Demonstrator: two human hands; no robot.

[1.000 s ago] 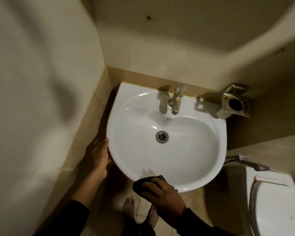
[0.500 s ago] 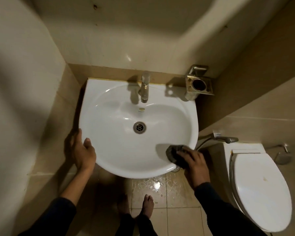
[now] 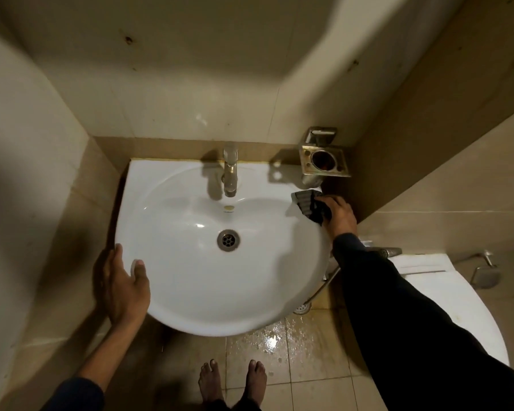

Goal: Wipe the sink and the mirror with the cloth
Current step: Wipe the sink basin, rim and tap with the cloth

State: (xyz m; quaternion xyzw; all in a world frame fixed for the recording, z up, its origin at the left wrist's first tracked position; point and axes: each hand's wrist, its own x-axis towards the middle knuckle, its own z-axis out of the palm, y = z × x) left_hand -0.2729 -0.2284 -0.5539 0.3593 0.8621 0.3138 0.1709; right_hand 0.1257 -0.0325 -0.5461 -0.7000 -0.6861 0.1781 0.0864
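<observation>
Right hand (image 3: 340,216): my fingers press the dark cloth (image 3: 309,204) onto the sink (image 3: 190,292) rim at its far right corner.
Left hand (image 3: 122,287): spread loosely, cupping the near-left rim edge, thumb on top.
Room: wall close on my left; metal cup holder (image 3: 325,161) just beyond the cloth; toilet (image 3: 457,307) under my right sleeve.
Basin: tap (image 3: 230,173) at the back, drain (image 3: 228,240) in the centre.

Left grip (image 3: 125,287) flat, right grip (image 3: 340,215) curled
</observation>
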